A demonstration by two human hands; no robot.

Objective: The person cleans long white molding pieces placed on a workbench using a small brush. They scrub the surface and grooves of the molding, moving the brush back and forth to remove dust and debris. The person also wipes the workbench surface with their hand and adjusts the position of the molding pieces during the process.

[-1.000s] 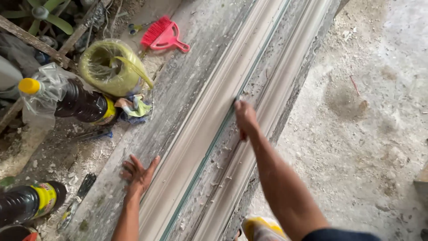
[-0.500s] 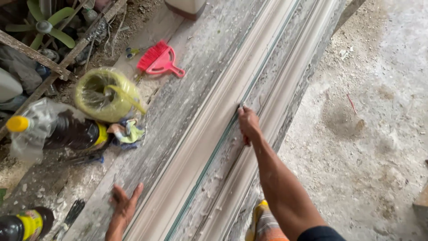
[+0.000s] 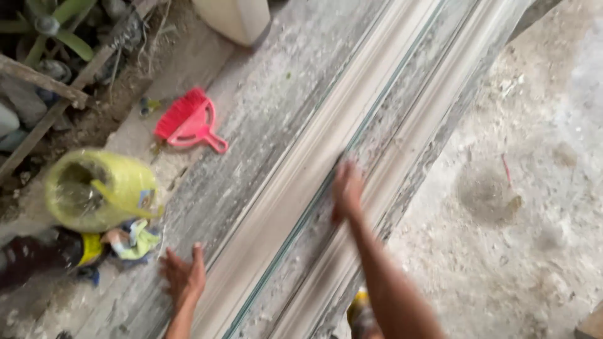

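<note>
A long pale moulding strip [image 3: 301,182] with ridges and a thin green line runs diagonally along a dusty grey bench [image 3: 251,113]. My right hand [image 3: 347,188] lies flat on the strip near its middle, blurred by motion. Spread open, my left hand [image 3: 183,276] presses on the bench just left of the strip, near the bottom edge. Neither hand holds anything.
A red hand brush [image 3: 188,120] lies on the bench's left side. A yellow roll of twine [image 3: 94,188], a dark bottle with a yellow label [image 3: 44,254] and crumpled wrappers [image 3: 129,242] sit at left. A white container [image 3: 232,19] stands at top. Dusty concrete floor [image 3: 521,188] is right.
The view has shifted along the bench, so the brush and twine roll sit lower in frame. Both hands slid further up the strip and bench; the right hand is now blurred.
</note>
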